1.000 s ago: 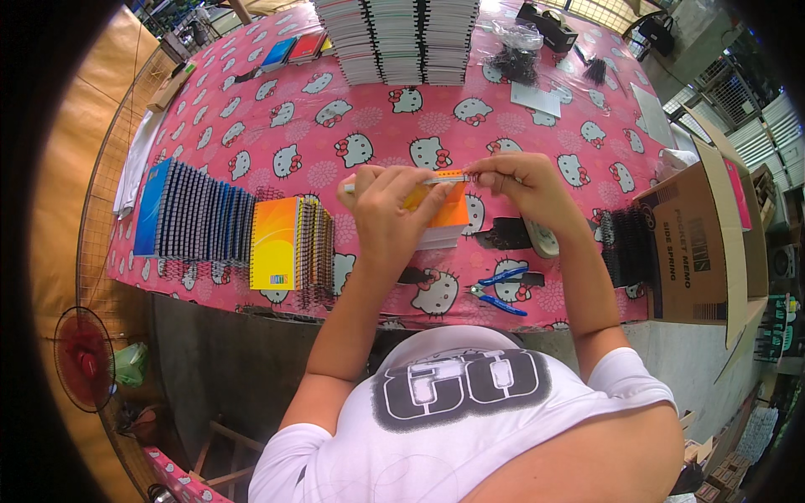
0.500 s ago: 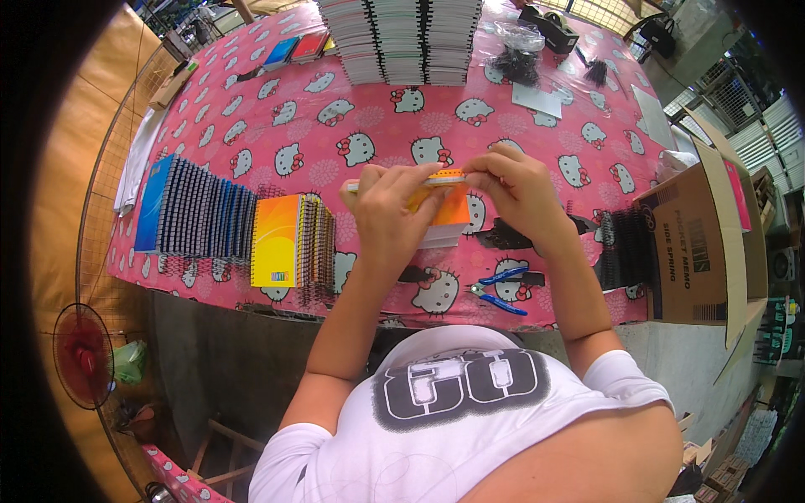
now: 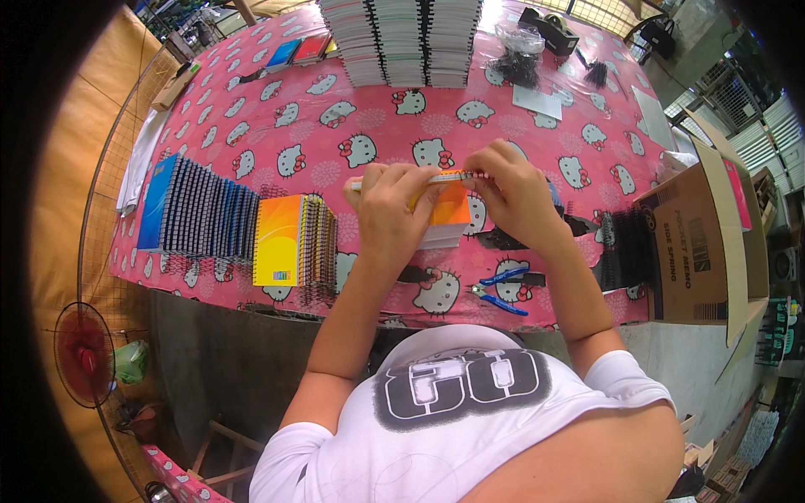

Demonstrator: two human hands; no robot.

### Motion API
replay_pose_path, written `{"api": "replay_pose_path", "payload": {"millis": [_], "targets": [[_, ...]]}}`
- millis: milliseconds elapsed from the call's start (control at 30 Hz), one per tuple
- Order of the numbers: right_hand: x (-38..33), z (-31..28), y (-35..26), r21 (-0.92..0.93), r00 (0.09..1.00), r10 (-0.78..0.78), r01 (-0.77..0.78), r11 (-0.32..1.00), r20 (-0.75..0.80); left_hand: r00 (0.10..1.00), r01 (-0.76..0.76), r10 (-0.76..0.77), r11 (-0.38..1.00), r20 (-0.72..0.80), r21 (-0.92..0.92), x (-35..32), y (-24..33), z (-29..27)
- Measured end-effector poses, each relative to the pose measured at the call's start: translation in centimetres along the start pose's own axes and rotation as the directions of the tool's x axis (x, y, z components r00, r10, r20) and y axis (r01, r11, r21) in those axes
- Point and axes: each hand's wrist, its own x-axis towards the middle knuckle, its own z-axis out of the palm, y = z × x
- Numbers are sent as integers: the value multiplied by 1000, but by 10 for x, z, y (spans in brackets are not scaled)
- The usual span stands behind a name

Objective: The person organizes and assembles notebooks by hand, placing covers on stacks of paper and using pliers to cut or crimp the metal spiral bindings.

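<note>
Fingers of the left hand curled over the top edge of an orange notebook, pinching it, while the right hand pinched the same edge at its far end, where a thin wire spiral showed between the fingertips. Below both hands, the notebook rested on a small pile upon the pink patterned tablecloth. Blue-handled pliers lay nearer the body, under the right wrist. Left of the left fingers stood upright bound notebooks.
</note>
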Motion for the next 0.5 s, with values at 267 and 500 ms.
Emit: {"api": "replay_pose_path", "payload": {"millis": [267, 500], "targets": [[5, 3, 0, 39, 996, -84, 84, 996, 2, 1000, -1, 1, 1000, 3, 10, -1, 0, -2], [-5, 7, -10, -109, 998, -40, 33, 993, -57, 999, -41, 41, 999, -2, 9, -4, -1, -2]]}}
